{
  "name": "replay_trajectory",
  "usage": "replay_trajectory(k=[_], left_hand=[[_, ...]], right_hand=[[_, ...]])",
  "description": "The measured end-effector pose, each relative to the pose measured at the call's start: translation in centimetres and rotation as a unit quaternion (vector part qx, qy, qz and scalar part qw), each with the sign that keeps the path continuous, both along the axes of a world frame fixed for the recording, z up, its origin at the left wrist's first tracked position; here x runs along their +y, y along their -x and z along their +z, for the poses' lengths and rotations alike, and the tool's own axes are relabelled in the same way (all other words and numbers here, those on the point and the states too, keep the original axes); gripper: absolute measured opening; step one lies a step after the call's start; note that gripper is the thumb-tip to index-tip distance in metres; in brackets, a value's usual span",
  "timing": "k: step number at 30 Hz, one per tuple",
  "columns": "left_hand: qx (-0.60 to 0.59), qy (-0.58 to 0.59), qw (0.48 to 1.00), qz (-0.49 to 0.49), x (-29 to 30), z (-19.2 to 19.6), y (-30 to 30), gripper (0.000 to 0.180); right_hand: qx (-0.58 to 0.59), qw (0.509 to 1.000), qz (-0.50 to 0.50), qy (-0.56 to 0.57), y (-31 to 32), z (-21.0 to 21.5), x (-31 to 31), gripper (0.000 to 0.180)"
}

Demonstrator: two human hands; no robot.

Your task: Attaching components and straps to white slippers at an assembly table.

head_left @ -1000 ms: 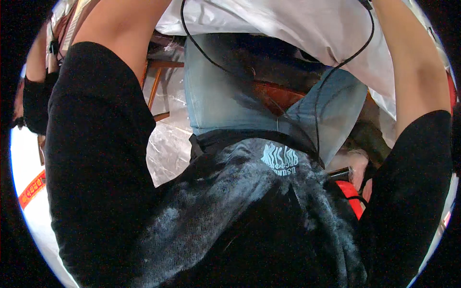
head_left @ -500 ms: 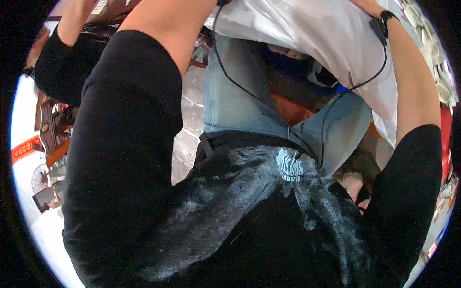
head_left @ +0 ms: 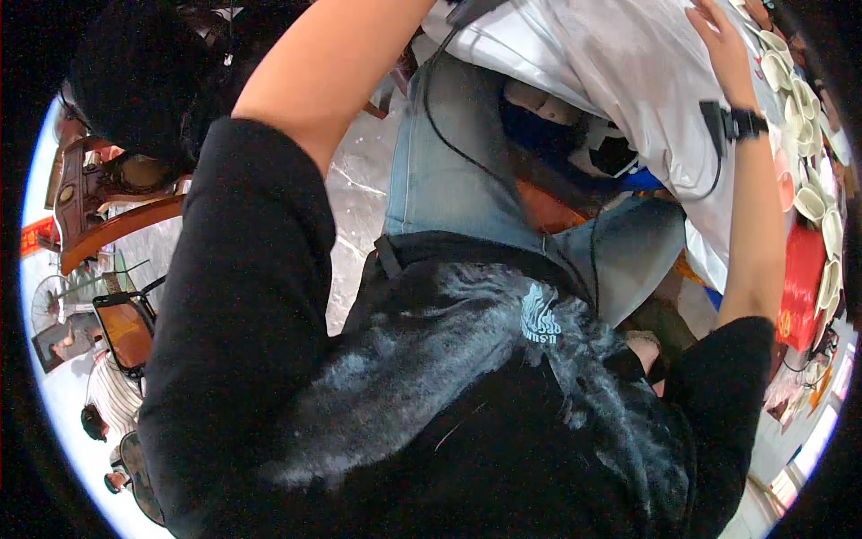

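My left forearm (head_left: pixel 337 72) reaches up past the top edge. The left hand itself is out of view, with only a dark wrist device (head_left: pixel 471 11) showing there. At the upper right, my right hand (head_left: pixel 725 52) is over the white plastic sheet (head_left: pixel 620 81), fingers stretched and apart, with nothing seen in them. Its fingertips lie close to the top edge; whether they touch the sheet I cannot tell. A dark strap and box (head_left: pixel 741 124) sit on the right wrist, and a black cable (head_left: pixel 449 148) runs from the left device down over my lap.
Several cream-coloured, cup-like pieces (head_left: pixel 811 205) line the right side, beside a red package (head_left: pixel 802 287). A person's dark head (head_left: pixel 135 72) is at the upper left. Carved wooden furniture (head_left: pixel 76 189) and a chair (head_left: pixel 126 332) stand left. Seated people (head_left: pixel 112 395) appear farther off.
My right hand shows more fully, its fingers now visible and spread. The left forearm has shifted right and higher. A person's dark head has come in at the upper left, and the view has shifted.
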State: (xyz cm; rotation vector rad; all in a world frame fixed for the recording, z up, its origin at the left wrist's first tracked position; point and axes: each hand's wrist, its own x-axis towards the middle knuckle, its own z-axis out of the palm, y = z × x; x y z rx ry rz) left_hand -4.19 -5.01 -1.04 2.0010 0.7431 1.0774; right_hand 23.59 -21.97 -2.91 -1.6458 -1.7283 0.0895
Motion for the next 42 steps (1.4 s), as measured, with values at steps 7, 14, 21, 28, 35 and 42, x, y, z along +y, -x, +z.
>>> replay_trajectory(k=[7, 14, 21, 28, 35, 42], left_hand=[[-0.057, 0.358, 0.886, -0.290, -17.3, -2.6, 7.3, 0.074], [-0.017, 0.564, 0.793, -0.230, -24.0, -12.2, 6.0, 0.085], [0.043, 0.628, 0.752, -0.196, -23.8, -20.6, -1.0, 0.065], [0.223, 0.625, 0.667, -0.338, -19.7, -25.3, -5.2, 0.053], [0.197, 0.571, 0.723, -0.335, -18.9, -26.7, -8.7, 0.048], [0.122, 0.582, 0.777, -0.208, -16.3, -30.0, -2.4, 0.036]], right_hand=[[0.235, 0.925, 0.190, 0.231, 16.0, 0.1, -16.2, 0.044], [0.519, 0.764, 0.193, 0.330, 19.4, -10.5, -21.9, 0.086], [0.528, 0.754, 0.010, 0.391, 18.7, -13.6, -20.3, 0.056], [0.706, 0.626, -0.160, 0.291, 11.7, -19.3, -19.8, 0.036], [0.081, 0.943, -0.097, 0.309, -7.7, -30.0, -23.8, 0.044], [0.137, 0.920, 0.038, 0.366, 4.8, -28.5, -13.4, 0.044]])
